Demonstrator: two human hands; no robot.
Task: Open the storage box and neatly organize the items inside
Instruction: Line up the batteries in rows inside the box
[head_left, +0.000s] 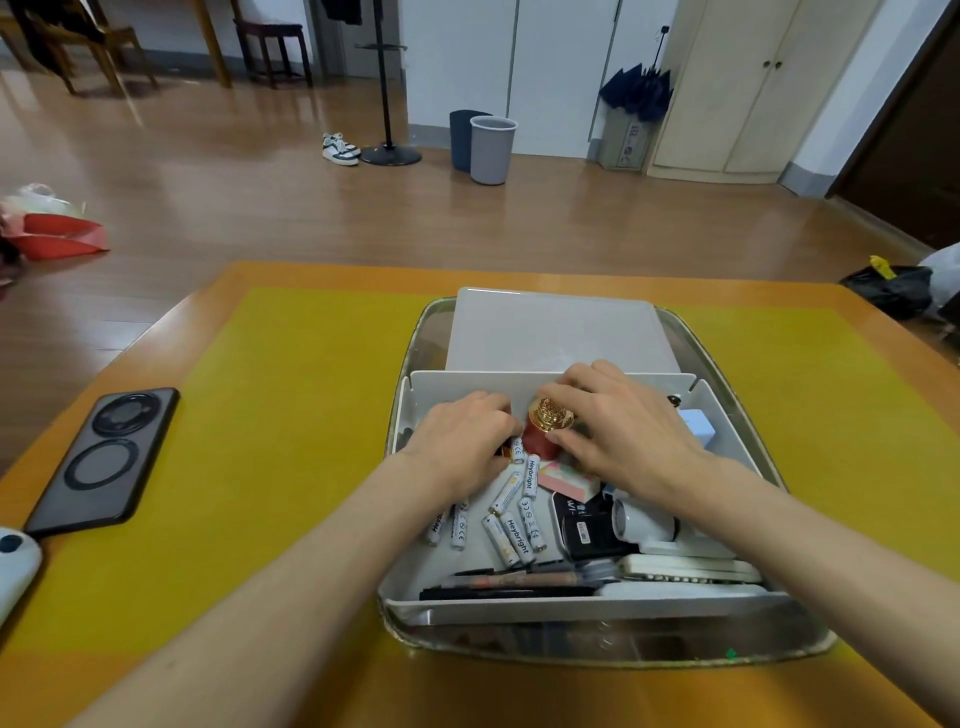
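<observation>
The clear storage box (769, 644) stands open on the yellow mat, and a white inner tray (519, 607) sits inside it. Its white lid (550, 332) lies flat behind the tray. Both hands reach into the tray's far end around a red seal stamp with a gold top (546, 427). My right hand (626, 431) has its fingers on the stamp's gold top. My left hand (462, 441) is curled beside the stamp, over a battery; what it grips is hidden. Several white batteries (511, 525), a pink eraser (566, 480), pens (514, 584) and black and white gadgets lie loose in the tray.
A black phone (106, 460) lies face down on the mat at the left, with a white device (15, 569) at the table's left edge. A pale blue block (698, 423) sits at the tray's right side. Bins, shoes and bags are on the floor beyond.
</observation>
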